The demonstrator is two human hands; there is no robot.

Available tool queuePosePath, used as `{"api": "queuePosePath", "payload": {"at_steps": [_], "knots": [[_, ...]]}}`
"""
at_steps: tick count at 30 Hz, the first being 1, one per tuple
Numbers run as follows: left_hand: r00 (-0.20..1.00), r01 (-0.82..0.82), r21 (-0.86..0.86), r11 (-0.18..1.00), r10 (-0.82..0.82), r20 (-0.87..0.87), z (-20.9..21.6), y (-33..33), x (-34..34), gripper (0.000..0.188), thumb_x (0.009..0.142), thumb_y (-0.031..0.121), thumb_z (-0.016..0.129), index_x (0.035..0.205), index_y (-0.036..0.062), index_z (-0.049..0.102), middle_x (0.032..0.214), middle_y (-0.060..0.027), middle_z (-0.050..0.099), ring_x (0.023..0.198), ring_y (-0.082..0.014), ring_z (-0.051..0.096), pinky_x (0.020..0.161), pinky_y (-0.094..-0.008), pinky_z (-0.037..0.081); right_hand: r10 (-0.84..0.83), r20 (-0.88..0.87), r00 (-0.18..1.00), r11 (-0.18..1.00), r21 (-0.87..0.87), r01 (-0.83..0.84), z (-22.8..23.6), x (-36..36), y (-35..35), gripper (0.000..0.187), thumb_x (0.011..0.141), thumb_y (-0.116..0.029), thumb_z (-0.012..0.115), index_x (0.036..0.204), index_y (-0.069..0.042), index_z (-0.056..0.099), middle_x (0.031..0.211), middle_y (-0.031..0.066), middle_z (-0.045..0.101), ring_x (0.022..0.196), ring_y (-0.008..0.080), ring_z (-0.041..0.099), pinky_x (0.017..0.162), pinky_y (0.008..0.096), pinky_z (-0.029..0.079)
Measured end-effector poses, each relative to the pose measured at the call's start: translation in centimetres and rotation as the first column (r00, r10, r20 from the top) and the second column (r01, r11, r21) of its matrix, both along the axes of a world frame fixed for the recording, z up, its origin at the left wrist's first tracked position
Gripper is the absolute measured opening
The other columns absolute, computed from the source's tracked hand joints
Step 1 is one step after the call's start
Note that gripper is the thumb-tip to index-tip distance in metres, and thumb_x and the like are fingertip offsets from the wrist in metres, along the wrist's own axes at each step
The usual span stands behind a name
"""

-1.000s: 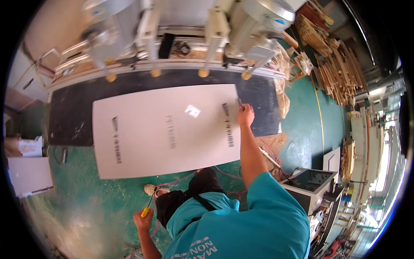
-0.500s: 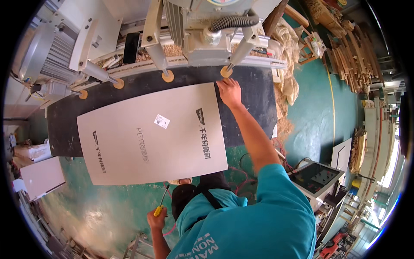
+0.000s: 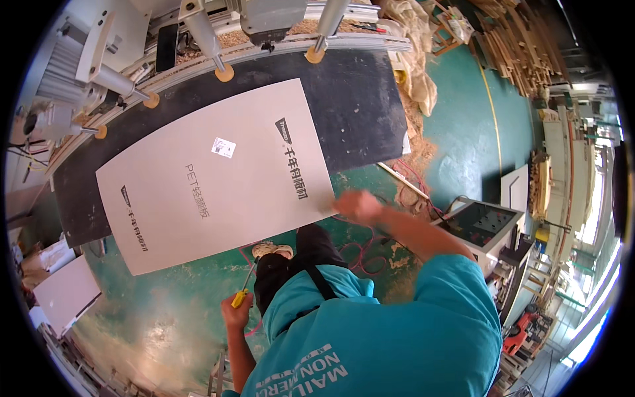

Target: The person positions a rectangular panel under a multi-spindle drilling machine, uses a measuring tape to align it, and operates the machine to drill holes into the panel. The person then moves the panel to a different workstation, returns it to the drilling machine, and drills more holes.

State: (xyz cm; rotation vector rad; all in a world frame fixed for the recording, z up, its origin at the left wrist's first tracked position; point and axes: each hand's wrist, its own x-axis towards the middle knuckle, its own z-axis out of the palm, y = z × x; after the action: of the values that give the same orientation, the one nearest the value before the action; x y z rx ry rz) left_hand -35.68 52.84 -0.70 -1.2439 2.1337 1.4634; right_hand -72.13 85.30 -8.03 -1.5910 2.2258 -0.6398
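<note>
A large pale board [image 3: 231,185] with dark printing and a small white label lies on the black machine table [image 3: 364,99], its near edge overhanging the front. Low at my left side, my left hand [image 3: 236,313] is closed around the yellow handle of a screwdriver [image 3: 241,298], whose shaft points up and away from me. My right hand [image 3: 360,208] is at the board's near right corner. Motion smears its fingers, and I cannot make out whether they touch the board.
Behind the board, a row of machine arms ends in round wooden-coloured pads [image 3: 225,73]. A control console [image 3: 479,223] stands at the right, with pink hose [image 3: 364,261] on the green floor nearby. Timber strips [image 3: 519,49] are piled far right; another pale panel [image 3: 66,291] is at left.
My right hand has come back from the board's far right corner to its near right corner. The left hand keeps the screwdriver. The whole view has shifted, with the machine higher in the picture.
</note>
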Motion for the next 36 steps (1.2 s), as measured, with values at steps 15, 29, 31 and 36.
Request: {"api": "queuePosePath", "payload": {"at_steps": [15, 29, 31, 36], "knots": [[0.96, 0.235, -0.118, 0.965, -0.249, -0.128, 1.6, -8.8, 7.2, 0.035, 0.081, 0.032, 0.074, 0.068, 0.0003, 0.065, 0.057, -0.0088, 0.061, 0.051, -0.0201, 0.059, 0.052, -0.0357, 0.045, -0.541, -0.226, 0.81, 0.841, -0.132, 0.524, 0.7, 11.8, -3.0, 0.013, 0.081, -0.012, 0.061, 0.092, -0.013, 0.068, 0.082, 0.0048, 0.062, 0.077, 0.0276, 0.063, 0.063, 0.041, 0.053], [0.928, 0.37, -0.04, 0.928, -0.371, -0.021, 0.1, -18.9, 5.2, 0.034, 0.08, 0.031, 0.077, 0.076, -0.0015, 0.07, 0.059, -0.0055, 0.064, 0.057, -0.0115, 0.061, 0.055, -0.0303, 0.048, -0.924, -0.332, 0.19, 0.22, -0.056, 0.974, -0.8, 13.8, -9.3, 0.011, 0.085, -0.012, 0.06, 0.084, -0.011, 0.07, 0.084, 0.0097, 0.065, 0.07, 0.0322, 0.065, 0.062, 0.0433, 0.054], [0.923, 0.382, -0.096, 0.919, -0.385, -0.017, 1.7, -20.3, 5.5, 0.034, 0.08, 0.031, 0.077, 0.074, -0.0013, 0.07, 0.059, -0.0052, 0.063, 0.056, -0.0111, 0.059, 0.054, -0.0303, 0.047, -0.947, -0.282, 0.155, 0.198, -0.134, 0.971, 0.4, 13.6, -9.8, 0.01, 0.083, -0.011, 0.059, 0.085, -0.011, 0.069, 0.081, 0.0101, 0.064, 0.069, 0.0302, 0.064, 0.057, 0.0411, 0.053], [0.948, 0.314, -0.042, 0.949, -0.315, -0.047, 1.3, -26.4, 6.9, 0.035, 0.081, 0.03, 0.076, 0.071, -0.0019, 0.067, 0.058, -0.0045, 0.062, 0.055, -0.0104, 0.058, 0.053, -0.0293, 0.045, -0.846, -0.246, 0.474, 0.496, -0.035, 0.868, -3.6, 25.0, -28.5, 0.027, 0.077, -0.011, 0.058, 0.103, -0.011, 0.063, 0.09, 0.0075, 0.061, 0.08, 0.0258, 0.063, 0.061, 0.0399, 0.054]]}}
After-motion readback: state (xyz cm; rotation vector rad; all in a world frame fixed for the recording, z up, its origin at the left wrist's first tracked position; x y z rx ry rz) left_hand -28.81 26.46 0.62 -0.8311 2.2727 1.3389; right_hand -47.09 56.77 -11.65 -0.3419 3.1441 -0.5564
